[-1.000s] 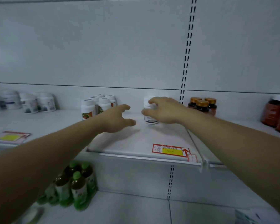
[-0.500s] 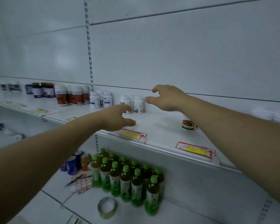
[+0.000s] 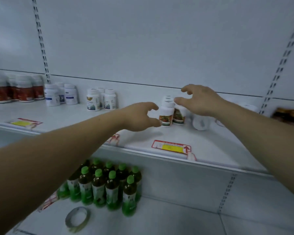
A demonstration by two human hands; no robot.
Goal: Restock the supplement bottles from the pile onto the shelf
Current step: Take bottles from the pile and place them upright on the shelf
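A small group of white supplement bottles with red-and-green labels (image 3: 166,116) stands on the white shelf (image 3: 143,139). My left hand (image 3: 141,117) hovers just left of the front bottle, fingers spread in a C, thumb tip close to its base. My right hand (image 3: 199,100) hangs above and right of the group, fingers spread, holding nothing. A white bottle lying on its side (image 3: 200,122) rests under my right wrist. More white bottles (image 3: 101,101) stand further left.
Red-labelled jars (image 3: 15,90) and blue-labelled white bottles (image 3: 61,95) line the shelf's left end. Dark jars (image 3: 288,115) sit blurred at far right. Price tags (image 3: 172,147) lie along the shelf edge. Below, green-capped drink bottles (image 3: 109,184) and a tape roll (image 3: 77,217).
The view has swung along the shelf. Both hands have come to the red-and-green labelled bottles, the left beside them and the right above; neither holds anything.
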